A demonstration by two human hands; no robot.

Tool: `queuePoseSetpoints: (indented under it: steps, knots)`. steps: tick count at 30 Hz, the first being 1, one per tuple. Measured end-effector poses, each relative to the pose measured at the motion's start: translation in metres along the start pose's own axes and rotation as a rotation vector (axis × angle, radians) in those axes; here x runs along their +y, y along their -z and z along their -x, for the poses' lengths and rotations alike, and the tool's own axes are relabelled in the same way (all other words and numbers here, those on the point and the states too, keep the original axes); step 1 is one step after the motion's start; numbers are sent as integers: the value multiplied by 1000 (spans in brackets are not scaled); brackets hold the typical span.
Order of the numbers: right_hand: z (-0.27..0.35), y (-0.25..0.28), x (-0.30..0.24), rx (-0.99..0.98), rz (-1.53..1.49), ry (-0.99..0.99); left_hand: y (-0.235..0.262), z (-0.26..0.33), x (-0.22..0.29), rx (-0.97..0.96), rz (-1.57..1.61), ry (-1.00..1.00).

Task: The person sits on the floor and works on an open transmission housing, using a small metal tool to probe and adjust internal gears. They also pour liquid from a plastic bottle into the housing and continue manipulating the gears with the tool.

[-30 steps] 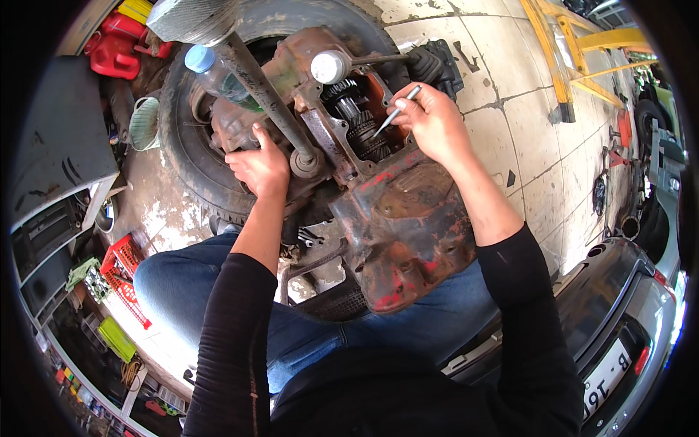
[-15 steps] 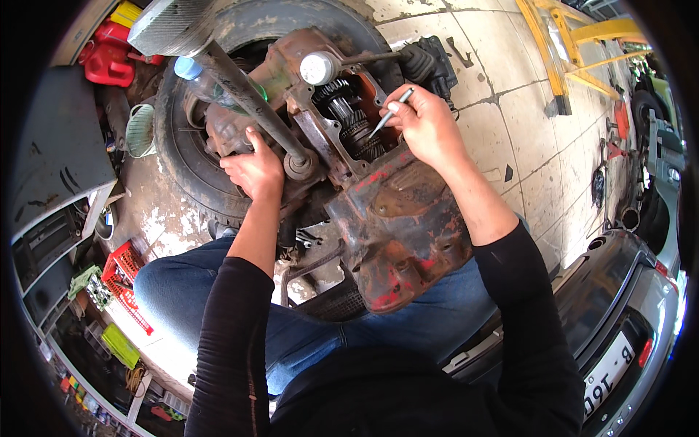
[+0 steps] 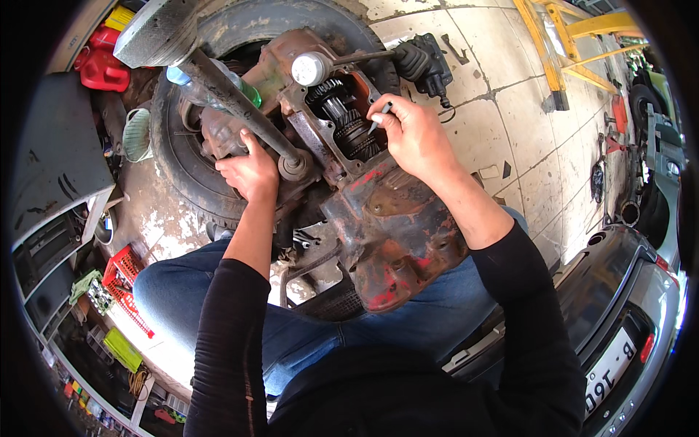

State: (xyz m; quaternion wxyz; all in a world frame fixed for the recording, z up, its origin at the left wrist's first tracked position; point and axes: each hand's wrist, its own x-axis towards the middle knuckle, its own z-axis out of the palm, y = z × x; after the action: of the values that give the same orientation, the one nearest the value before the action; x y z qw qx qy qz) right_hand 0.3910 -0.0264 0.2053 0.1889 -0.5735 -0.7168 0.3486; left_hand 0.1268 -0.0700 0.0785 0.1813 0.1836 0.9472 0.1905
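Observation:
A rusty, red-flecked gearbox housing (image 3: 397, 240) lies in front of me, between my bent legs. Through its open top shows a row of metal gears (image 3: 353, 131). My right hand (image 3: 415, 135) pinches a slim grey pen-like tool (image 3: 374, 126), its lower end pointing into the opening; whether it touches a gear I cannot tell. My left hand (image 3: 250, 171) rests against the left side of the gearbox with its thumb raised and fingers apart, holding nothing. Close beside it rises a thick metal axle shaft (image 3: 244, 105) with a wide round end.
A tyre (image 3: 193, 193) lies behind and under the gearbox. Beyond the opening are a shift lever's white knob (image 3: 311, 69) and black rubber boot (image 3: 411, 62). A plastic bottle (image 3: 211, 91) lies behind the shaft. Yellow metal frame (image 3: 542, 47) and dark car (image 3: 604, 291) stand right; grey cabinet (image 3: 54, 146) left.
My right hand has shifted slightly left and down, and the pen-like tool now stands steeper, more hidden by the fingers. The whole view has drifted a little; my left hand keeps its place on the gearbox.

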Motion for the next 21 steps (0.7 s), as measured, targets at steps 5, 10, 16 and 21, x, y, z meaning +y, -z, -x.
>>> queuePoseSetpoints:
  steps: [5,10,16,21]
  knots:
    - [-3,-1,6,45,-28,-52,-1,-4,-3,5,-14,0]
    - [-5,-9,11,-2,-256,-45,-1,-1,-1,-1,-7,-6]
    - [-8,8,3,-10,52,-166,0,-3,-2,3,-15,2]
    - [-6,-13,19,119,-269,-26,-5,-4,-2,7,-3,-14]
